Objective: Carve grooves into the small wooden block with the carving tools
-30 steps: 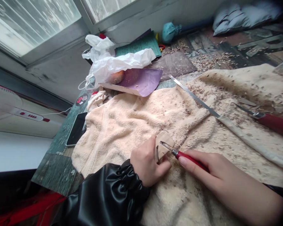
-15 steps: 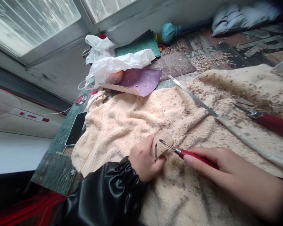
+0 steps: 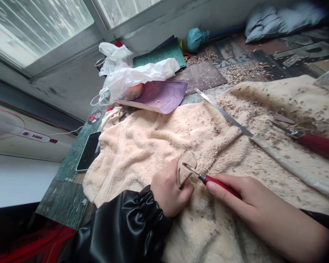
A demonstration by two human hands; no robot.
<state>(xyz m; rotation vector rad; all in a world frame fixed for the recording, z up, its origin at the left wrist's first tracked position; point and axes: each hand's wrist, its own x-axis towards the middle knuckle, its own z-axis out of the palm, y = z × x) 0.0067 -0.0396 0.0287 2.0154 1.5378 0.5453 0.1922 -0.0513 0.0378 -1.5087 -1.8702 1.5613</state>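
My left hand [image 3: 171, 188] is wrapped round a small pale wooden block [image 3: 188, 160] that has dark marks on its face. In my right hand [image 3: 235, 193] is a carving gouge [image 3: 218, 184] with a red handle, a metal ferrule and a thin blade. The blade tip lies against the face of the block, as far as I can see. Both hands are above a cream towel [image 3: 142, 146] strewn with brown wood shavings. A second red-handled carving knife [image 3: 315, 142] lies on the towel at the right, beyond my right hand.
A long metal strip with a wrapped handle [image 3: 227, 116] crosses the towel. Farther back are a purple sheet [image 3: 164, 95], a white plastic bag [image 3: 142, 75], a green mat [image 3: 164, 54] and a blue bundle [image 3: 196, 39]. At the left lie a tablet-like device [image 3: 89, 151] and a fan [image 3: 30, 133].
My right hand has shifted a little left with the gouge, bringing the blade farther across the block. The block has tilted slightly in my left hand.
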